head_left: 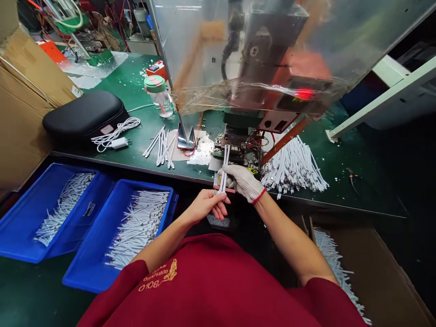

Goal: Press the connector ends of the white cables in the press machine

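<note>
A pair of white cable strips (225, 165), apparently short charging cables, runs upright between my hands in front of the press machine. Bare, my left hand (207, 204) pinches their lower end with thumb and fingers. My right hand (242, 179), in a white knit glove with a red cuff, closes around the strips a little higher up. Their upper ends reach the machine's metal base (235, 136). Just right of the glove lies a large pile of white cables (294, 165). A small yellow-and-black object (252, 170) sits beside the glove, partly hidden.
A clear plastic shield (204, 59) hangs before the machine. Several cables (163, 147), a phone (185, 136), a bottle (160, 97) and a black case (86, 111) lie left. Blue bins (81, 277) and a cardboard box (381, 268) hold cables. Pliers (352, 179) rest right.
</note>
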Demonstrator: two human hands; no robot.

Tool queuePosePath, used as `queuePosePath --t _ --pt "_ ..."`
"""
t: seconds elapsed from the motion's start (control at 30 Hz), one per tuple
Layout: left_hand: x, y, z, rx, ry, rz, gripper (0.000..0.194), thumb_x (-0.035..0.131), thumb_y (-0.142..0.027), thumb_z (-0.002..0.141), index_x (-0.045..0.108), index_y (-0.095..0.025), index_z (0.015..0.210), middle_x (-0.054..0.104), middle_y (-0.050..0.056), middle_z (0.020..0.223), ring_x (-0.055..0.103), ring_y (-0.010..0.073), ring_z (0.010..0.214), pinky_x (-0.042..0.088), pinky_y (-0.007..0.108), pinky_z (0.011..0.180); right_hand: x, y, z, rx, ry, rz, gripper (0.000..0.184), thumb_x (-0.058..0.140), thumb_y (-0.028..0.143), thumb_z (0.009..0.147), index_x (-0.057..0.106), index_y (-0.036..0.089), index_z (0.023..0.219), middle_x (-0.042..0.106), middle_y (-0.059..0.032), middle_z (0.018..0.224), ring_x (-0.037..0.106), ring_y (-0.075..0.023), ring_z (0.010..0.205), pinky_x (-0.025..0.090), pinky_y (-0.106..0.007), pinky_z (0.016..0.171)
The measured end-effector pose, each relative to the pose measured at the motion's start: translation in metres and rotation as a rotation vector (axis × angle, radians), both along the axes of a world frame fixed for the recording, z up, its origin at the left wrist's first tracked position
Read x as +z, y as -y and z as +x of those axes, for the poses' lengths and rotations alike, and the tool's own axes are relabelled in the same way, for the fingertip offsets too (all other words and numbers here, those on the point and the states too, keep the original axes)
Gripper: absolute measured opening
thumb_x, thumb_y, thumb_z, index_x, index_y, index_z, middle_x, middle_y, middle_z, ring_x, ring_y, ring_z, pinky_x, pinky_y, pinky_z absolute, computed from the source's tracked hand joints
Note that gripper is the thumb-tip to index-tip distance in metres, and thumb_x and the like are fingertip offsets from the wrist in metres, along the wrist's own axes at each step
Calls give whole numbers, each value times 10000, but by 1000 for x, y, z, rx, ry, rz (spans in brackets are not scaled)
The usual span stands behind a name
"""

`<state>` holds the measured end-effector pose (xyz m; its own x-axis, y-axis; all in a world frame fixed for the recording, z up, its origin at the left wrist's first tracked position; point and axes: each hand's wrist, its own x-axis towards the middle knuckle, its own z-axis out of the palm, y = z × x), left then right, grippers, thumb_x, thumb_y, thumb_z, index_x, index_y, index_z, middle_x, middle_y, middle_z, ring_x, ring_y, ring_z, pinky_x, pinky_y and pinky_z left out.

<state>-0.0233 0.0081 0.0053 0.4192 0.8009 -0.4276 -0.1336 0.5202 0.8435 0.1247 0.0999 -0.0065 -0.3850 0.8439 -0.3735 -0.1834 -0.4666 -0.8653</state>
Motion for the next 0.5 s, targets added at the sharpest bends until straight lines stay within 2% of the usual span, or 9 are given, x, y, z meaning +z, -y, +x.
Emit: queuePosePath --t 0.23,0.5 --pt "-1 1 1 13 30 -13 484 644 -554 787 656 -75 852 688 75 602 643 148 459 462 196 441 3 -2 -1 -3 7 -11 292 732 398 706 669 113 717 572 -17 542 430 -62 408 288 -166 356" --pt "-3 0 0 8 10 5 493 636 -567 790 655 -77 844 692 85 608 654 158 475 465 202 453 -6 -4 -1 -27 16 -5 276 725 387 702 689 117 747 572 -9 537 440 -67 404 286 -165 351"
